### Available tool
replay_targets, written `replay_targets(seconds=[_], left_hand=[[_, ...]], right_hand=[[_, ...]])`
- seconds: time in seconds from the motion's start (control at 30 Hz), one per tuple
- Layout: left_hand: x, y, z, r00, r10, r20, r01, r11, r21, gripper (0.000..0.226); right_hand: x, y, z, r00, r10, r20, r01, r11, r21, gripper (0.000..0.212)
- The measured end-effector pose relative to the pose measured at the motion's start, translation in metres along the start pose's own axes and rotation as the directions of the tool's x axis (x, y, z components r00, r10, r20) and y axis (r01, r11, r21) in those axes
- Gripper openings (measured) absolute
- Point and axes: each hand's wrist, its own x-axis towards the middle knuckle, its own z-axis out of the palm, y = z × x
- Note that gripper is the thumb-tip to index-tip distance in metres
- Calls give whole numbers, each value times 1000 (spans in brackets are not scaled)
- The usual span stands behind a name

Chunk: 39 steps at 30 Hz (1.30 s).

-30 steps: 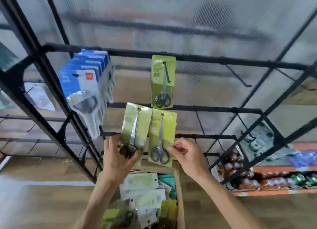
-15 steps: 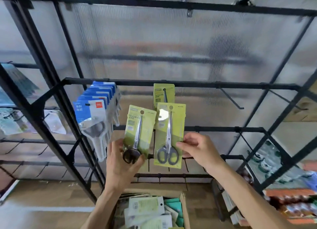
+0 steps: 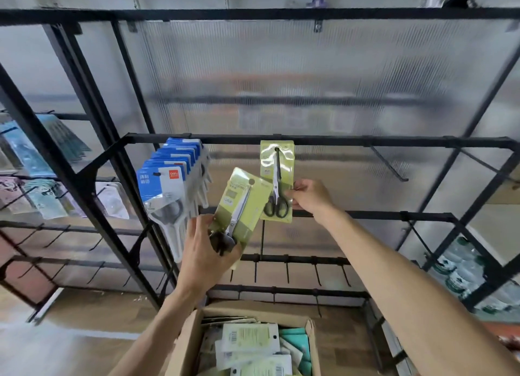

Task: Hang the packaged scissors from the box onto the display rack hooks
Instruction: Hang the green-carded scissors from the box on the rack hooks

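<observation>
My right hand (image 3: 308, 197) pinches the right edge of a green scissors package (image 3: 277, 178) whose top sits on a hook under the black rack bar (image 3: 337, 141). Whether another green package hangs behind it I cannot tell. My left hand (image 3: 206, 251) grips a second green scissors package (image 3: 239, 206) by its lower end, tilted to the right, just left of and below the hanging one. The open cardboard box (image 3: 185, 344) stands below, holding several more packages, mostly back side up.
A row of blue-and-white scissors packages (image 3: 171, 184) hangs on the hook to the left. Bare hooks (image 3: 388, 166) stick out to the right on the same bar. Short hooks line the lower bars. Other goods hang at far left; bottles stand at lower right.
My right hand has lifted its green package up onto the hook at the bar. My left hand has stayed near the same spot, its package now tilted. The view has tipped upward.
</observation>
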Motion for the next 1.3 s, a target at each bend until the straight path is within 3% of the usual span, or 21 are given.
replay_targets(seconds=[0.17,0.27,0.33,0.4,0.47,0.53,0.63,0.93,1.13,1.3], left_hand=[[-6,2,0,999,31,-24,-31,1000,-2,68],[-12,0,-1,1000,27,-10,-27,1000,-12,70],[-17,1,-4,1000,18,-8,-18,1000,-11,71],[-22,1,-7,1000,11,-26,-11,1000,-7,72],[-27,3,-10,999,-10,-46,9,1000,-6,71],[-29,3,-11,999,-17,-50,17,1000,-6,72],[-30,4,-9,999,-18,-38,17,1000,-2,73],[-34,24,4,999,-26,-40,24,998,-49,66],[-34,33,8,998,58,36,-57,998,-37,74],[-18,31,-8,969,228,99,-232,972,36,82]], right_hand=[[14,9,14,994,-70,-84,51,977,-209,14],[6,10,14,980,-188,-63,105,763,-638,31],[-16,14,12,972,-233,27,173,635,-753,35],[-50,18,9,958,-223,182,285,639,-715,39],[-87,18,5,922,-193,335,361,738,-570,50],[-116,14,4,889,-237,393,396,829,-395,48],[-135,5,11,883,-345,320,413,894,-175,34],[-133,6,31,927,-376,10,376,924,-75,12],[-132,4,16,947,-317,42,314,947,71,7],[-123,-8,-13,942,-322,93,320,947,34,9]])
